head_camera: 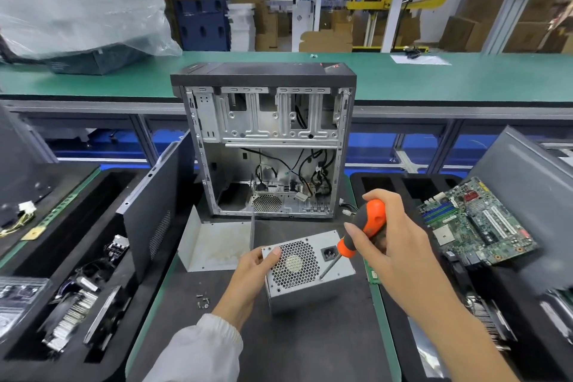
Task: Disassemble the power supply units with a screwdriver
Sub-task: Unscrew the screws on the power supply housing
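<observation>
A silver power supply unit (310, 288) stands on the dark mat, its honeycomb fan grille and power socket facing up. My left hand (251, 276) grips its left edge, thumb on the grille corner. My right hand (393, 245) holds an orange-and-black screwdriver (359, 232) by the handle. The shaft slants down to the left, and its tip rests on the unit's top face near the lower right edge of the grille.
An open computer case (266, 146) stands behind the unit, cables inside. A bent metal cover (217, 245) lies left of it, a dark side panel (155, 208) leans further left. Loose screws (203, 301) lie on the mat. A motherboard (474, 220) sits right, and a foam tray of parts (62, 288) sits left.
</observation>
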A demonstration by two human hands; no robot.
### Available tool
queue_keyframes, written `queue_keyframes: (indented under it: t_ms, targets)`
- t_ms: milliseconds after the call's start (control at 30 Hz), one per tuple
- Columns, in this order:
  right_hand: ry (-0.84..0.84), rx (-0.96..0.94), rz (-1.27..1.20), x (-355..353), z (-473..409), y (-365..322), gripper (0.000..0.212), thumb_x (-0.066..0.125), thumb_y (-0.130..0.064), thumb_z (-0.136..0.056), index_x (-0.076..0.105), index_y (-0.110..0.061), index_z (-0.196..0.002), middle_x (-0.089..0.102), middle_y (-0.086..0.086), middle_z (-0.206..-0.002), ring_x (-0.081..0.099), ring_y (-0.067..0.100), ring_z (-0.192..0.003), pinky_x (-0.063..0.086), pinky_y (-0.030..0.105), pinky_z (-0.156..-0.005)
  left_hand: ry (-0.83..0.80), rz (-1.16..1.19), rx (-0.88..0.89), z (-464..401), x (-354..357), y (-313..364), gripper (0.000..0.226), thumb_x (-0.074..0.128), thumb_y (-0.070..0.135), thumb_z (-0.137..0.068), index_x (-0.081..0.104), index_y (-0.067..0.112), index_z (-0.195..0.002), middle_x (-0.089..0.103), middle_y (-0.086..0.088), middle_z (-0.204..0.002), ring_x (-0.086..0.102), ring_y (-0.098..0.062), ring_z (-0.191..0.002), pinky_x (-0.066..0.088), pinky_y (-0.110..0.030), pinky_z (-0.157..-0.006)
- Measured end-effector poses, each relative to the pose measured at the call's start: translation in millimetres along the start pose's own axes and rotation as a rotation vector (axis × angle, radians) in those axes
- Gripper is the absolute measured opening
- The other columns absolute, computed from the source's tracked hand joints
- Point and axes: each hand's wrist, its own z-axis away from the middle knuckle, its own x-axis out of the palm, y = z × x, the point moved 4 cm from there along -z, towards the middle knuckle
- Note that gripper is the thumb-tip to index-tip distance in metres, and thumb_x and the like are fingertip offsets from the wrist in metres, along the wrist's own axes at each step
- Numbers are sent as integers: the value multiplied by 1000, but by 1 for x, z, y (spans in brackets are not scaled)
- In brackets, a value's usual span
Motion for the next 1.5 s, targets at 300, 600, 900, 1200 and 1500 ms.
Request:
queue_keyframes:
  t_ms: [300, 600, 900, 1200, 1500]
  targets:
    - [53, 25, 28, -2, -1, 6, 31, 59, -35, -86, 34, -39, -103, 59, -4, -78, 52, 9, -63, 43, 21, -60, 9, -20, 19, 0, -1, 1, 27, 57, 24, -98, 65, 4, -114, 74, -10, -105, 70, -24, -102, 53, -36, -95]
    - [39, 118, 95, -3, -3, 4, 28, 56, -41, -87, 32, -30, -95, 58, 0, -79, 58, 18, -70, 49, 38, -64, 4, -34, 15, -2, 0, -2, 26, 56, 25, -98, 65, 5, -112, 75, -7, -101, 72, -21, -97, 55, -26, -80]
    - [-30, -130, 777, 7, -32, -50, 62, 7, -75, -78, 36, -22, -89, 35, -6, -50, 39, 18, -42, 18, 25, -40, -109, -87, -58, -4, -3, 3, 25, 55, 21, -98, 59, -2, -105, 70, -14, -104, 65, -26, -98, 46, -39, -97]
    - [-139, -27, 718, 3, -29, -48, 52, 39, -72, -84, 27, -22, -81, 29, -6, -57, 36, 21, -56, 23, 29, -46, -219, -230, -55, -4, 4, 12, 38, 58, 37, -96, 66, 1, -104, 72, -14, -106, 67, -25, -102, 44, -35, -99]
    - [-174, 0, 942, 4, -41, -57, 67, 30, -81, -79, 29, -19, -56, 33, -3, -53, 25, 11, -44, 14, 25, -43, -357, -204, -39, -16, 5, 9, 46, 79, 41, -77, 74, 3, -102, 73, -19, -103, 70, -33, -98, 53, -38, -94]
